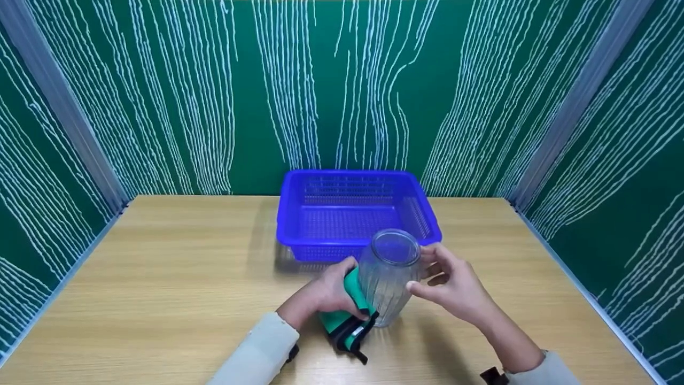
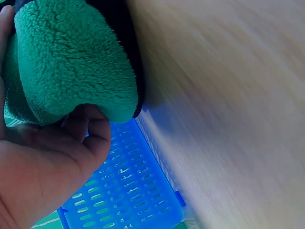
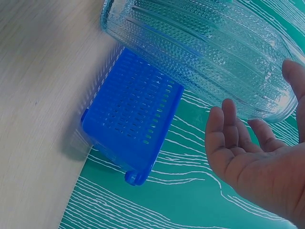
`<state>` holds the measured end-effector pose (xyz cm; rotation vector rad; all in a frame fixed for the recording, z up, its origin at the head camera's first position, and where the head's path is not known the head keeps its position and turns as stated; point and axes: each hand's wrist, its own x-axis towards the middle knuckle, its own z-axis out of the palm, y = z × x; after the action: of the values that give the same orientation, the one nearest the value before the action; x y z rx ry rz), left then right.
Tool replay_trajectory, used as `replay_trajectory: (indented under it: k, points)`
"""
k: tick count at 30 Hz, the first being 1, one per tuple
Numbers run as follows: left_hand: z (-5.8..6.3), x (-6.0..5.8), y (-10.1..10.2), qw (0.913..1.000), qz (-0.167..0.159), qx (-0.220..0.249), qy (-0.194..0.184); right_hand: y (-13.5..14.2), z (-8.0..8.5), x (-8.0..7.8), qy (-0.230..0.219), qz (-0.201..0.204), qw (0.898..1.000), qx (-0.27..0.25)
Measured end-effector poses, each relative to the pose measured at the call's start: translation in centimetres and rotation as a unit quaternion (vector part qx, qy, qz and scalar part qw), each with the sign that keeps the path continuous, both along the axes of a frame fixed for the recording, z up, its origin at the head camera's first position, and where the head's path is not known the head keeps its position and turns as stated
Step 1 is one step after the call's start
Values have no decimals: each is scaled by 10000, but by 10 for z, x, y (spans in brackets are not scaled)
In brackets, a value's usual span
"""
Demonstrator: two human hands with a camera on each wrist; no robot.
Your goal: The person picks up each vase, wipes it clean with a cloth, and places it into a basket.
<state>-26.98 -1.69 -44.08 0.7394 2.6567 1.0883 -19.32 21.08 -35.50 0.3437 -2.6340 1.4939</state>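
A ribbed clear glass vase (image 1: 393, 283) is between the two hands, its round end facing up toward the head view. My left hand (image 1: 331, 289) grips a folded green cloth with black edging (image 1: 336, 321) against the vase's left side. In the left wrist view, fingers curl under the fluffy cloth (image 2: 76, 62), and the vase is hidden. On the other side, my right hand (image 1: 454, 286) has its thumb and loosely bent fingers spread beside the vase's upper part. The right wrist view shows these fingertips (image 3: 228, 107) at the glass; firm contact cannot be made out.
A blue perforated plastic basket (image 1: 286, 214) stands on the wooden table (image 1: 176, 278) just beyond the vase. Green panels with wavy white lines (image 1: 342, 80) wall in the table at the back and sides.
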Motion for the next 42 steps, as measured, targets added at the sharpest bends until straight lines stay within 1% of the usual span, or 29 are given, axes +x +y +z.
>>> replay_trajectory:
  k: [3, 7, 10, 14, 17, 20, 24, 29, 34, 39, 42]
  points:
    - [0, 0, 0, 10000, 27, -68, 39, -1, 4, 2, -19, -17, 10000, 46]
    - [1, 1, 1, 9999, 73, -148, 52, 0, 2, 1, -5, -6, 10000, 58]
    - [3, 1, 0, 9997, 62, -245, 14, 2, -2, -2, 90, 52, 9999, 94]
    - [7, 1, -3, 9993, -42, -374, -21, 6, -12, -9, 330, 100, 9986, 395]
    - [11, 0, -6, 9995, -149, -265, -37, 9, -18, -12, 532, 88, 9967, 613]
    - [14, 0, -10, 9997, -201, -36, -152, 10, -21, -13, 633, 83, 9962, 592]
    - [21, -2, -14, 9983, -181, 400, -383, 10, -21, -12, 637, 58, 9963, 571]
    - [31, -2, -17, 9938, -186, 1001, -446, 9, -21, -11, 686, 38, 9948, 749]
    - [39, -1, -16, 9864, -199, 1512, -617, 9, -23, -11, 735, -2, 9943, 774]
    - [47, -1, -14, 9746, -168, 2090, -790, 8, -22, -11, 666, -53, 9954, 688]
    - [54, 2, -11, 9697, -114, 2294, -831, 8, -20, -11, 631, -78, 9957, 671]
